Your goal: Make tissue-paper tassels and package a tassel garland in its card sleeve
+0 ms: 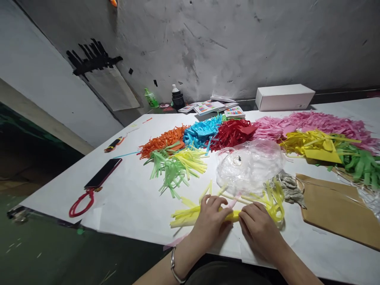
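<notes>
A yellow paper tassel [185,216] lies at the front of the white-covered table, its cut strips fanned out to both sides. My left hand [212,215] is closed over its middle, fingers bent down onto the paper. Close beside it, my right hand [257,221] pinches the same tassel where it is gathered narrow. Loose yellow strips [276,202] curl out past my right hand. Just beyond my hands sits a crumpled clear plastic bag [249,164]. Finished-looking light green [172,172] and pale yellow tassels [191,160] lie to the upper left. My fingertips are partly hidden.
Piles of orange [166,140], blue [202,132], red [233,133] and pink tassels [326,122] line the back. A phone [103,173] and cutter knife [114,144] lie left. Brown cardboard [338,209] and grey gloves [289,187] lie right. A white box [285,97] stands by the wall.
</notes>
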A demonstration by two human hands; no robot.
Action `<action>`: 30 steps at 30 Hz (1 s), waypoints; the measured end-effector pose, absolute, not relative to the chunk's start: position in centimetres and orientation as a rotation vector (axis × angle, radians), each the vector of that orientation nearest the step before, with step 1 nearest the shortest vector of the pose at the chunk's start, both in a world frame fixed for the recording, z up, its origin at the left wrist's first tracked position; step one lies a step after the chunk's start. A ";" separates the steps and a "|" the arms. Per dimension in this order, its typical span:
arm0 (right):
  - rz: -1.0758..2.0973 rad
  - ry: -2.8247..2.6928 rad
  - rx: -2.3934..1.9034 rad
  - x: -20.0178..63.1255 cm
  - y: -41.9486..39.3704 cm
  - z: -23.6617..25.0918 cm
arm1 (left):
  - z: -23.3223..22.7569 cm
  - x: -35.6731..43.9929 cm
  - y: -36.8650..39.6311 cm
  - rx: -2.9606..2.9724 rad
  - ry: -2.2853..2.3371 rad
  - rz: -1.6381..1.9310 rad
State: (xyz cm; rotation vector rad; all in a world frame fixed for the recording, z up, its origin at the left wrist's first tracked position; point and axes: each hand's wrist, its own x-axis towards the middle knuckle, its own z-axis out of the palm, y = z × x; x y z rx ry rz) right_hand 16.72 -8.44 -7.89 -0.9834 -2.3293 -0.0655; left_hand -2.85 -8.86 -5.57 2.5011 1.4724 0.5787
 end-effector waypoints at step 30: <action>-0.076 -2.267 -1.076 18.0 -9.8 -8.4 | -5.0 -2.4 -8.8 2.603 1.413 0.238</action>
